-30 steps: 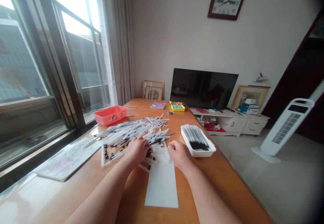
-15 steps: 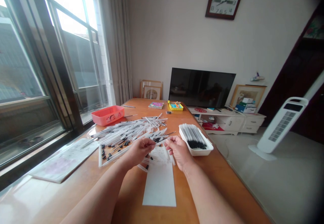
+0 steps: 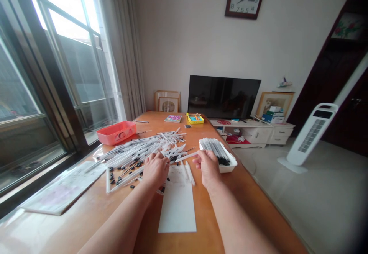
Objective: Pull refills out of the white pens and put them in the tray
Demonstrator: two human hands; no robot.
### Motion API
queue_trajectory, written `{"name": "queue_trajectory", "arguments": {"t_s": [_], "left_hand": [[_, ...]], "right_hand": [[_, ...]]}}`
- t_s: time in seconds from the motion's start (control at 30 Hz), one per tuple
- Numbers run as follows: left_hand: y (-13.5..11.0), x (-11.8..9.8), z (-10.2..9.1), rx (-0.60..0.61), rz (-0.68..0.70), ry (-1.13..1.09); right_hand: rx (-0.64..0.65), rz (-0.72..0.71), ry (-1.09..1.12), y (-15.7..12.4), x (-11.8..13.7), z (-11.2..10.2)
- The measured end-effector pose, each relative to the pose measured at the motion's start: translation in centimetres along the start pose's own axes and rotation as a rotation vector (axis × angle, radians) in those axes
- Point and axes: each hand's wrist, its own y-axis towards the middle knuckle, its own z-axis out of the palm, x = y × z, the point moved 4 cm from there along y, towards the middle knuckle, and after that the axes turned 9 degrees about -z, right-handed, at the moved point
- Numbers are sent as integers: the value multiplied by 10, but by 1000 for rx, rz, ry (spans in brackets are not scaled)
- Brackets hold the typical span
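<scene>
My right hand point(image 3: 209, 166) is closed, pinching one end of a translucent white pen barrel point(image 3: 186, 156) that points left over the paper. At the near edge of a heap of pen parts point(image 3: 146, 146), my left hand point(image 3: 155, 170) is turned palm down with its fingers bent together. Its fingertips are hidden, so what they hold cannot be made out. Small black pen caps point(image 3: 132, 187) lie scattered left of that hand. Beneath and between the hands is a white paper strip point(image 3: 178, 212), with a few loose barrels point(image 3: 190, 173) on its far right edge.
Close by my right hand, a white tray point(image 3: 229, 168) holds a row of black-tipped pens. A red plastic box point(image 3: 116, 133) stands at the left, beyond a flat booklet point(image 3: 64, 189). Farther back lie a yellow box point(image 3: 195, 119) and a colourful booklet point(image 3: 173, 118).
Both hands were together over the paper. The left has moved left onto the parts and turned palm down; the right has shifted rightward with the barrel. The camera view has turned slightly right.
</scene>
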Motion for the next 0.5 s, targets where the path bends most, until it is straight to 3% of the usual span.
{"name": "queue_trajectory", "arguments": {"t_s": [0.3, 0.5], "left_hand": [[2, 1, 6, 12, 34, 33], [2, 4, 5, -8, -37, 50]], "right_hand": [[-18, 12, 17, 1, 2, -1], [-17, 22, 58, 1, 2, -1]]}}
